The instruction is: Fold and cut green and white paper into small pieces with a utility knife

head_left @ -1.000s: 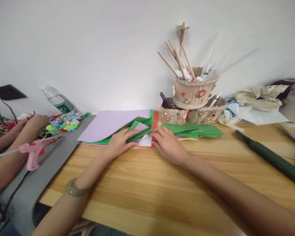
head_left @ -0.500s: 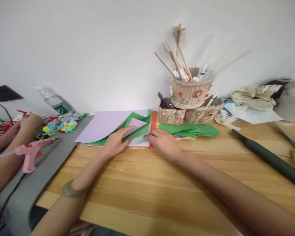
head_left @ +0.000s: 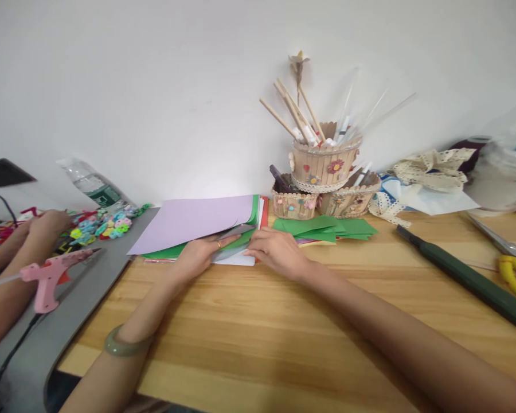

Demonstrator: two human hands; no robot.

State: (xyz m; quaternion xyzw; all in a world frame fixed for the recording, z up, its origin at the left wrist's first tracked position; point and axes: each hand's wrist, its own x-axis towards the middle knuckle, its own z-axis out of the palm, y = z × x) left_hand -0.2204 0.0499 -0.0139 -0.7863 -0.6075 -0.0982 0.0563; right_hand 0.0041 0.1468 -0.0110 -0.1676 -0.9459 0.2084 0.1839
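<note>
A stack of coloured paper, with a lilac sheet point(head_left: 198, 215) on top and green sheets point(head_left: 161, 254) under it, lies against the wall. My left hand point(head_left: 195, 256) is at its front edge, fingers tucked beneath the raised upper sheets and holding them up. Part of those fingers is hidden by the paper. At the stack's right front corner, my right hand point(head_left: 280, 252) has its fingertips pinched on the edge of a pale sheet point(head_left: 236, 258) lower in the stack. That sheet's corner sticks out a little toward me.
Cut green paper pieces point(head_left: 322, 227) lie right of the stack, before decorated wooden-stick baskets point(head_left: 327, 163) of pens and sticks. Farther right are a dark green tool point(head_left: 460, 275) and yellow-handled scissors point(head_left: 513, 275). A pink glue gun point(head_left: 49, 281) and a co-worker's hands point(head_left: 47, 229) are left.
The lifted upper sheets have sunk and lie flatter over my left fingers. The pale sheet's corner has come slightly forward with my right hand. The view has shifted a little.
</note>
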